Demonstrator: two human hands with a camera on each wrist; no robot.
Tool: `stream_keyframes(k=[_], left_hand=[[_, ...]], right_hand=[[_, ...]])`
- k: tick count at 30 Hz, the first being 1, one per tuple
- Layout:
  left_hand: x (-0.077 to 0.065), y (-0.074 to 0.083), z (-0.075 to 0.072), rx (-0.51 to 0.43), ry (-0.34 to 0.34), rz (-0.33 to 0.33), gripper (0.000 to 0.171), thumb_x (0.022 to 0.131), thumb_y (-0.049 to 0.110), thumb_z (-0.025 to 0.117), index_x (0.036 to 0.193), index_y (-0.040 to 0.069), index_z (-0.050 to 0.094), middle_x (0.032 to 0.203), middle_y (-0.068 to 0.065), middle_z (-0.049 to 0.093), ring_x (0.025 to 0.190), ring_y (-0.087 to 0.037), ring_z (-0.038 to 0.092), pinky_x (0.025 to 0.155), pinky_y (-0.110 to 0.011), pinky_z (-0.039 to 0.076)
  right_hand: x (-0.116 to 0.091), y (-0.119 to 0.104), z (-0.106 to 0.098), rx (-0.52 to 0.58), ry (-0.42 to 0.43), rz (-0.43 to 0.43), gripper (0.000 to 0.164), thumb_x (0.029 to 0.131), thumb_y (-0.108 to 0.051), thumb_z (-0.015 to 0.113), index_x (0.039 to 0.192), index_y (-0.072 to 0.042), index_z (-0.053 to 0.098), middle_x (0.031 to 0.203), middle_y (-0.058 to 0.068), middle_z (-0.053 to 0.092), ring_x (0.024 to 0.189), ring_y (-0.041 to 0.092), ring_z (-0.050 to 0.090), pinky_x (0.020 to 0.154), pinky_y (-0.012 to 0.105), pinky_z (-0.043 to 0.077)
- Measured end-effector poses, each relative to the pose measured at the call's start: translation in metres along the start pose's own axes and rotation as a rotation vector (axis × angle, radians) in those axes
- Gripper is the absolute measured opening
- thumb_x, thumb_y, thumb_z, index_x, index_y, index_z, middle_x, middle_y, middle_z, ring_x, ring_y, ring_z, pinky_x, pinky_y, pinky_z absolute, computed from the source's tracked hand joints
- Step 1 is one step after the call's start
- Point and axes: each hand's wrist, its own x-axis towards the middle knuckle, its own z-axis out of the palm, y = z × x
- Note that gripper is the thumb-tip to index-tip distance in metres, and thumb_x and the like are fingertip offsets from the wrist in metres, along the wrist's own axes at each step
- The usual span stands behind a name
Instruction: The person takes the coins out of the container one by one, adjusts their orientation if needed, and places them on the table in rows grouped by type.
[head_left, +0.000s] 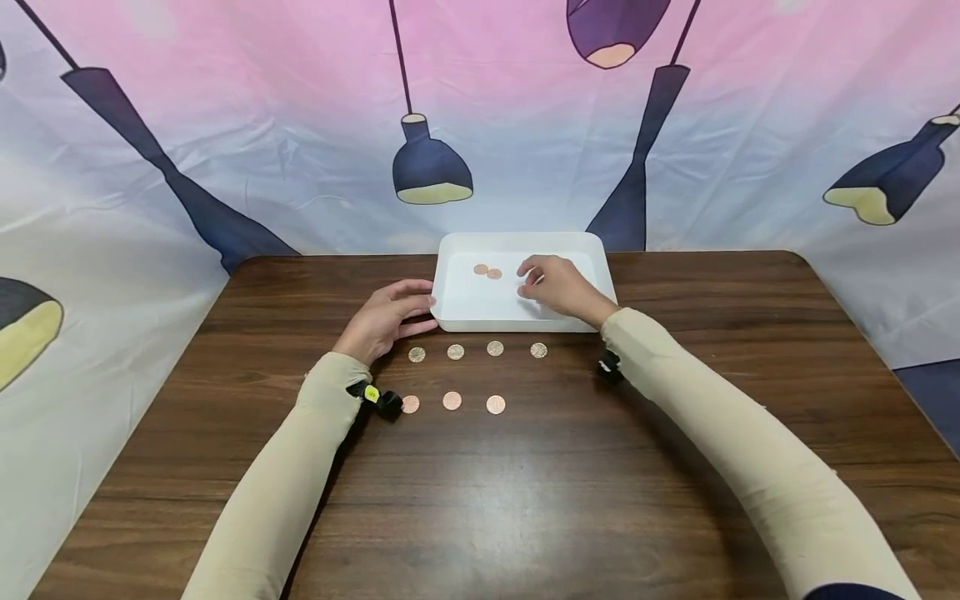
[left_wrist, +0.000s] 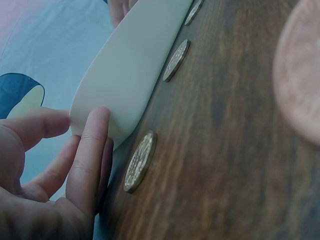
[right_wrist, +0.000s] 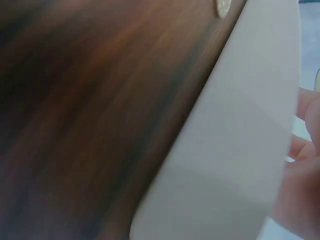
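A shallow white tray (head_left: 480, 321) stands at the far edge of the table, with two copper-coloured coins (head_left: 494, 273) lying inside. My left hand (head_left: 382, 321) is at the tray's left end; in the left wrist view its extended fingers (left_wrist: 89, 150) touch the wall around the corner. Over the right part of the tray floor hovers my right hand (head_left: 558, 287), thumb and fingers bent and apart, nothing visible between them. In the right wrist view the tray wall (right_wrist: 225, 130) hides most of that hand.
Along the tray's front runs a row of several gold-coloured coins (head_left: 456, 352). Nearer to me lie three copper-coloured coins (head_left: 452, 401), the leftmost beside my left wrist camera (head_left: 389, 406). A lamp-patterned cloth (head_left: 330, 167) hangs behind the brown wooden table (head_left: 465, 517).
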Motion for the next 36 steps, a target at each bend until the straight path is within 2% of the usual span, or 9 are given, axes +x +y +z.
stream_keyframes(k=[6, 12, 16, 21, 25, 30, 36], left_hand=[[0.001, 0.0, 0.0, 0.004, 0.002, -0.007, 0.05, 0.105, 0.005, 0.064, 0.152, 0.005, 0.049, 0.138, -0.014, 0.052, 0.109, -0.021, 0.066, 0.093, -0.032, 0.06], [0.0, 0.001, -0.002, 0.005, -0.002, -0.003, 0.05, 0.105, 0.006, 0.064, 0.153, 0.005, 0.049, 0.139, -0.013, 0.052, 0.112, -0.022, 0.066, 0.094, -0.032, 0.06], [0.0, 0.001, -0.002, 0.004, 0.0, -0.005, 0.05, 0.105, 0.006, 0.064, 0.153, 0.005, 0.049, 0.14, -0.013, 0.052, 0.11, -0.021, 0.066, 0.094, -0.032, 0.06], [0.0, 0.0, -0.001, 0.002, -0.003, -0.006, 0.05, 0.105, 0.006, 0.064, 0.153, 0.005, 0.049, 0.141, -0.014, 0.053, 0.109, -0.021, 0.067, 0.094, -0.032, 0.06], [0.0, 0.001, 0.0, 0.0, -0.007, 0.002, 0.05, 0.105, 0.006, 0.064, 0.153, 0.005, 0.049, 0.141, -0.014, 0.053, 0.11, -0.021, 0.067, 0.095, -0.033, 0.06], [0.0, 0.001, 0.001, -0.002, -0.013, -0.006, 0.051, 0.105, 0.007, 0.065, 0.153, 0.005, 0.049, 0.141, -0.014, 0.053, 0.109, -0.021, 0.067, 0.095, -0.033, 0.06], [-0.001, 0.0, -0.002, 0.003, -0.008, -0.013, 0.051, 0.105, 0.008, 0.065, 0.153, 0.006, 0.049, 0.141, -0.014, 0.053, 0.111, -0.022, 0.067, 0.094, -0.033, 0.06]], right_hand=[[0.024, -0.006, 0.012, 0.143, -0.005, 0.085, 0.034, 0.101, -0.009, 0.068, 0.134, -0.001, 0.064, 0.113, 0.014, 0.066, 0.085, 0.022, 0.064, 0.07, 0.029, 0.05], [0.04, -0.011, 0.018, 0.181, 0.021, 0.142, 0.031, 0.099, -0.009, 0.068, 0.129, -0.003, 0.067, 0.114, 0.014, 0.066, 0.095, 0.023, 0.057, 0.083, 0.033, 0.047], [0.045, -0.012, 0.021, 0.183, 0.02, 0.19, 0.031, 0.097, -0.015, 0.072, 0.128, -0.009, 0.071, 0.118, 0.013, 0.066, 0.103, 0.025, 0.056, 0.094, 0.039, 0.044], [0.049, -0.01, 0.024, 0.105, 0.037, 0.22, 0.028, 0.097, -0.025, 0.076, 0.125, -0.018, 0.074, 0.119, 0.008, 0.066, 0.106, 0.025, 0.056, 0.1, 0.044, 0.041], [0.05, -0.012, 0.024, 0.021, 0.048, 0.2, 0.023, 0.098, -0.028, 0.075, 0.121, -0.022, 0.075, 0.111, 0.006, 0.067, 0.099, 0.025, 0.057, 0.093, 0.043, 0.043], [0.05, -0.013, 0.024, -0.017, 0.03, 0.184, 0.018, 0.099, -0.026, 0.074, 0.116, -0.021, 0.075, 0.105, 0.004, 0.065, 0.093, 0.023, 0.056, 0.087, 0.039, 0.041], [0.053, -0.01, 0.026, -0.055, 0.012, 0.144, 0.019, 0.099, -0.024, 0.076, 0.113, -0.018, 0.065, 0.099, 0.001, 0.062, 0.088, 0.021, 0.053, 0.083, 0.036, 0.039]])
